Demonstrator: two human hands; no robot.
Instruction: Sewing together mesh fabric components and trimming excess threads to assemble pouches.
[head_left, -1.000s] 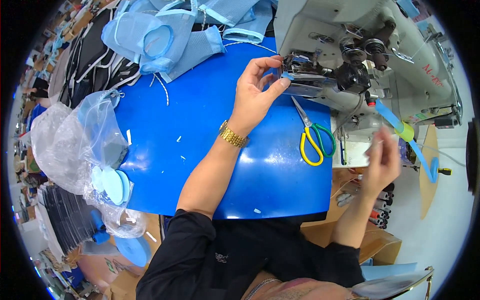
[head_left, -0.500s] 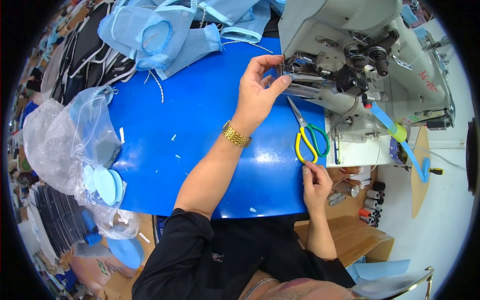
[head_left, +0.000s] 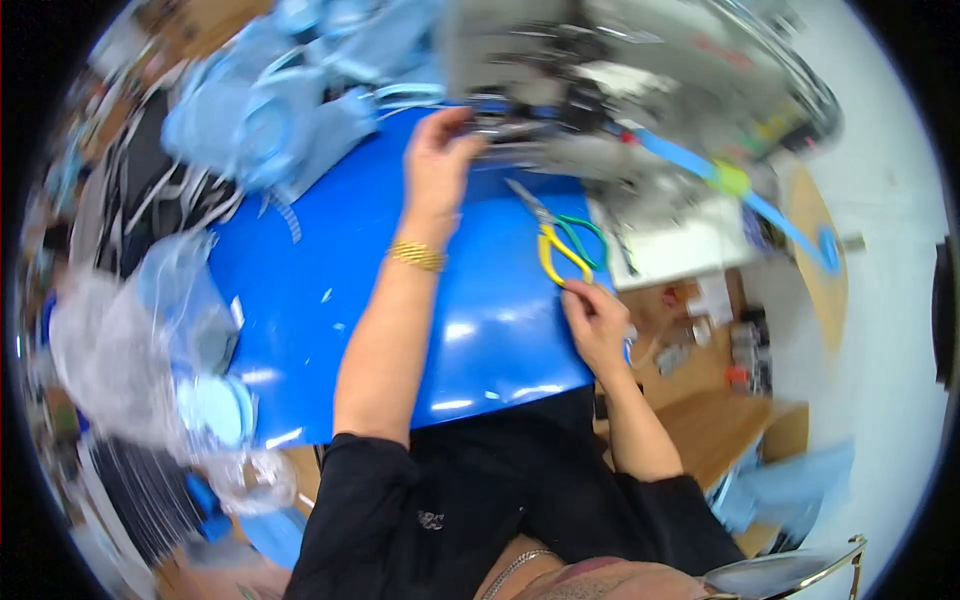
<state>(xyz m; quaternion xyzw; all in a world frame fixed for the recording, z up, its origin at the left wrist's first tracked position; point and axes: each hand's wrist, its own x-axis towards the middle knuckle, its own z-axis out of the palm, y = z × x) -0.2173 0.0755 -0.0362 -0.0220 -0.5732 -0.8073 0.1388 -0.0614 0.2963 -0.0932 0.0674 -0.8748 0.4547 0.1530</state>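
My left hand point(head_left: 438, 165), with a gold watch band point(head_left: 418, 255) at the wrist, reaches to the end of the sewing machine's narrow arm point(head_left: 515, 130). Thumb and fingers stand apart around that end; motion blurs their contact. Scissors point(head_left: 552, 232) with one yellow and one green handle lie on the blue tabletop point(head_left: 400, 330), blades partly spread and pointing toward the machine. By the yellow handle's lower end is my right hand point(head_left: 600, 325), fingers curled and thumb pressed in. Whatever it pinches is hidden.
Light-blue mesh pieces point(head_left: 260, 130) are heaped at the back left, beside black pieces with pale edging point(head_left: 130, 185). A clear plastic bag point(head_left: 120, 340) and light-blue discs point(head_left: 215, 410) lie at the left edge. Blue tape point(head_left: 770, 205) runs to the machine; thread spools point(head_left: 748, 350) stand below right.
The whole view has shifted and blurred, with the table and machine moving left in the picture. Both hands keep about the same places relative to the machine and scissors.
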